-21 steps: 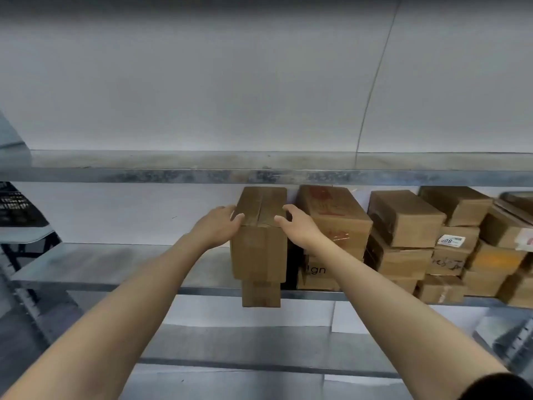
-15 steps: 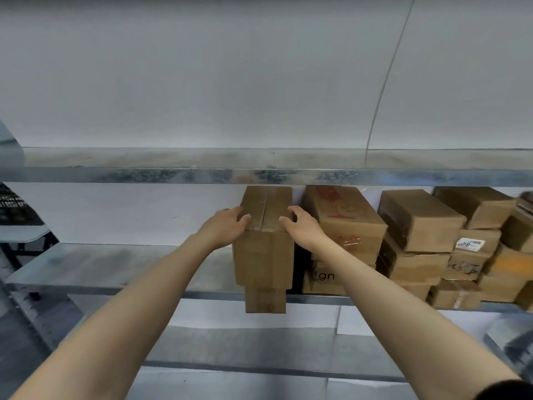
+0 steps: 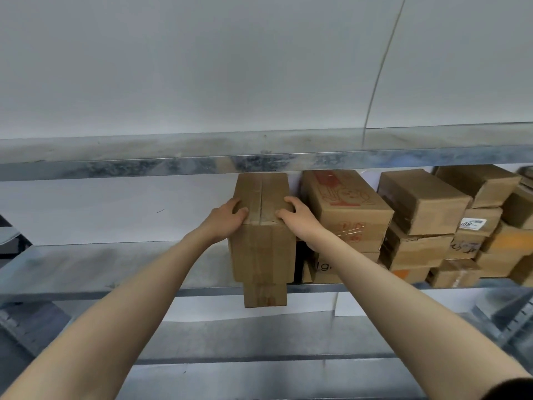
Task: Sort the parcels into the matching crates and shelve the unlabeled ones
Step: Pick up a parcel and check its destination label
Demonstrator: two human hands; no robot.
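Carefully: left hand and right hand grip the parcel by its top corners; push evenly, since the smaller box below them juts past the shelf.

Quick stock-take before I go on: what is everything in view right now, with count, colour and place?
plain carton: one, brown, at the middle shelf, left of the piles
small carton: one, brown, directly under it, jutting past the shelf's front edge
red-print carton: one, brown with red print, just right of the plain carton, topping a pile
labelled carton: one, brown with white label, further right
other cartons: several, brown, piled at right; count unclear at the frame edge
metal shelves: three levels, grey, against the wall
wall: white, behind
cable: one, thin, upper right
left hand: grips the plain carton's top left
right hand: grips its top right
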